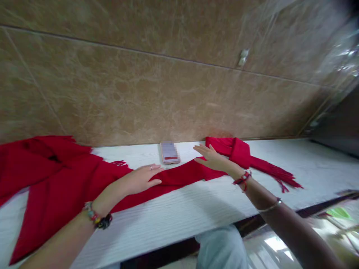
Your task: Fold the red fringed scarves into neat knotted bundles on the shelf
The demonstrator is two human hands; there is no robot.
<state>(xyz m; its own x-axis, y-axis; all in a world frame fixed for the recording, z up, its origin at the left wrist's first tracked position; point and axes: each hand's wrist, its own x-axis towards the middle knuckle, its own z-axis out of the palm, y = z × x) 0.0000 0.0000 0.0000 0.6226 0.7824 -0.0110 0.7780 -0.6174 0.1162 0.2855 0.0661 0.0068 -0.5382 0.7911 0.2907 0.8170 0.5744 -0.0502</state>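
Note:
A red scarf (179,176) lies along the white table, flattened into a narrow band between my hands. My left hand (141,180) is over the band with fingers stretched out, a ring on one finger; whether it presses on the cloth I cannot tell. Fingers extended, my right hand (214,158) is at the band's other part, nothing gripped in it. Just past it, the red cloth is folded over in a loop (240,152), and a fringed end trails to the right. More red cloth (64,172) spreads, rumpled and fringed, at the left.
A phone (169,152) lies by the wall, behind the band of cloth. The white table (174,209) runs against a brown tiled wall (140,93). Its dark front edge is near my knee (221,248). A green item (339,213) is down at the right.

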